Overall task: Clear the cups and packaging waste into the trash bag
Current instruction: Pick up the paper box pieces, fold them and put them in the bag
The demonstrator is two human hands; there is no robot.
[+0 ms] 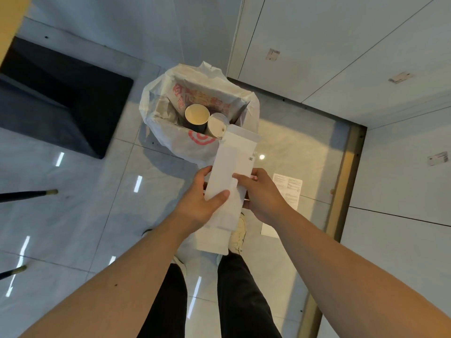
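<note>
Both bare forearms reach from the lower corners toward frame centre. The left hand (pixel 203 201) and right hand (pixel 262 193) are closed on a long flat white cardboard package (pixel 231 172), left thumb across its face, right fingers over its right edge.

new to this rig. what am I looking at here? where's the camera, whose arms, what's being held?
One picture, from a camera worn on a person's head, looking down. The bare arms are theirs. The left hand and right hand together hold a long white box, its far end over the trash bag standing on the floor. Two cups already sit inside the bag with brown paper packaging. A printed sheet lies on the floor to the right. The person's shoes and dark trousers show below.
</note>
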